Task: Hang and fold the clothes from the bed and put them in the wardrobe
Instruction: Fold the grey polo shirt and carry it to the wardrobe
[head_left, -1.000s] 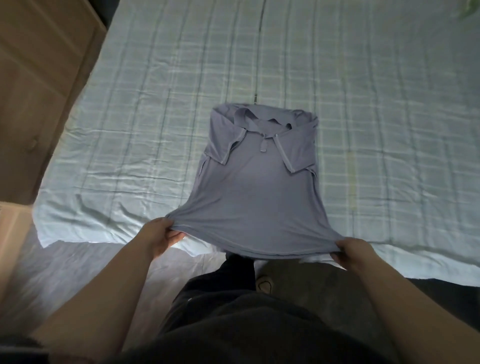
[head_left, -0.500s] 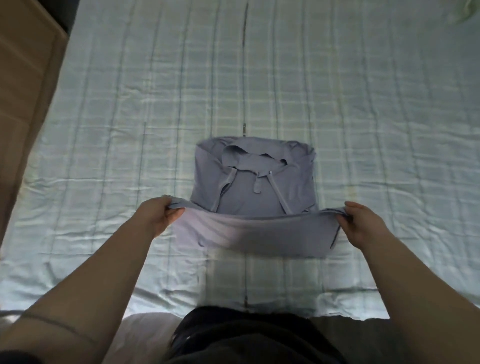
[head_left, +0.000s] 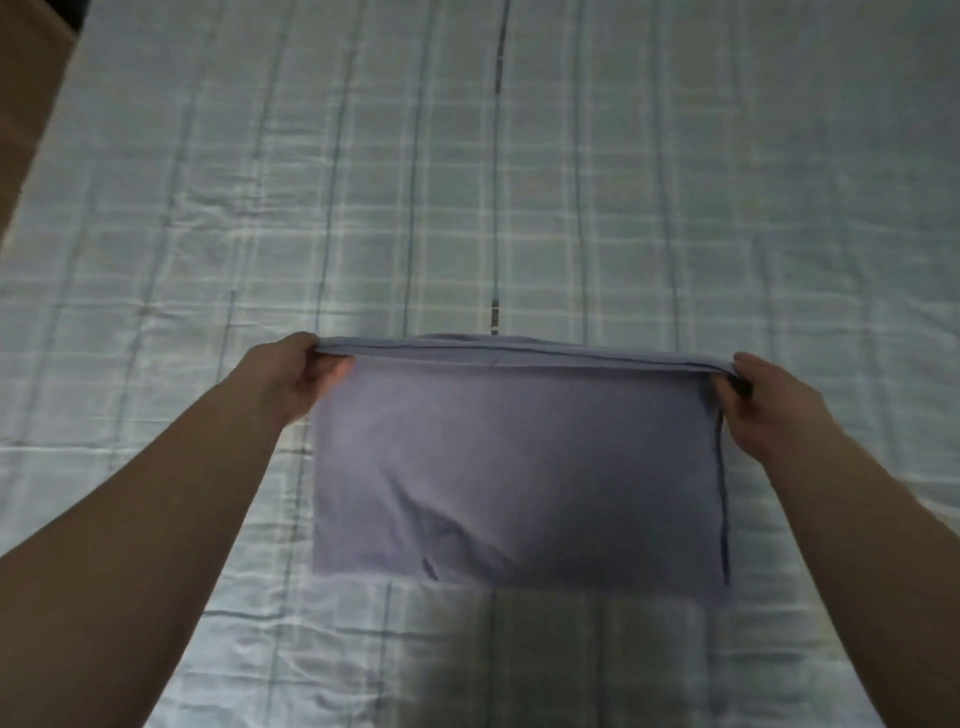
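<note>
A lavender-grey polo shirt (head_left: 514, 467) lies on the bed, folded over into a rectangle with its plain back side up. The collar and sleeves are hidden under the folded layer. My left hand (head_left: 291, 379) pinches the far left corner of the hem. My right hand (head_left: 763, 400) pinches the far right corner. The hem edge stretches taut between both hands at the shirt's far end.
The bed (head_left: 519, 182) has a pale blue checked sheet that fills nearly the whole view. A brown wooden piece of furniture (head_left: 26, 104) stands at the upper left edge of the bed.
Both hands have carried the shirt's bottom hem away from me and over the collar, so the shirt is now doubled. The camera has moved closer over the bed.
</note>
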